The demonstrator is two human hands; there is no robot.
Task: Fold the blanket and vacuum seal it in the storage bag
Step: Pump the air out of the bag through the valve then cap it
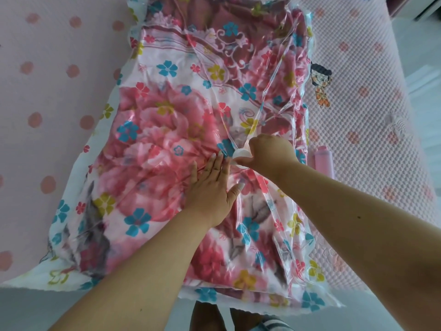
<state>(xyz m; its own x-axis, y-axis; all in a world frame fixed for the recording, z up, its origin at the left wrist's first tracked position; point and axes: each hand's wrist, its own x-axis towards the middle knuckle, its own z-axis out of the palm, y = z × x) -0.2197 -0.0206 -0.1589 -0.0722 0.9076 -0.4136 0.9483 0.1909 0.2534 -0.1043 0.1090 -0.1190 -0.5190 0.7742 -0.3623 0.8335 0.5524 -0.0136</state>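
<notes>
So the blanket [167, 130], pink with big flowers, is folded and already inside the storage bag [281, 75], a clear plastic one with little blue, yellow and pink blossoms printed on it. The whole bundle lies lengthwise on the bed [372, 120], running from the near edge toward the far end, and the plastic is all wrinkled and shiny over the top.

The left hand [214, 185] lies flat on the bag around the middle, fingers straight and together, thumb spread out to the right, just pressing down on the plastic and not holding anything. The right hand [267, 151] sits just to the right of it, fingers curled down around a small white round cap [242, 154] on top of the bag. The left fingertips are right beside that cap, basically touching it.

On the bed to the right of the bag, near the right wrist, there's a pink cylinder thing [322, 161], partly hidden. Further back on that side the bed cover has a little cartoon figure [321, 88] printed on it.
</notes>
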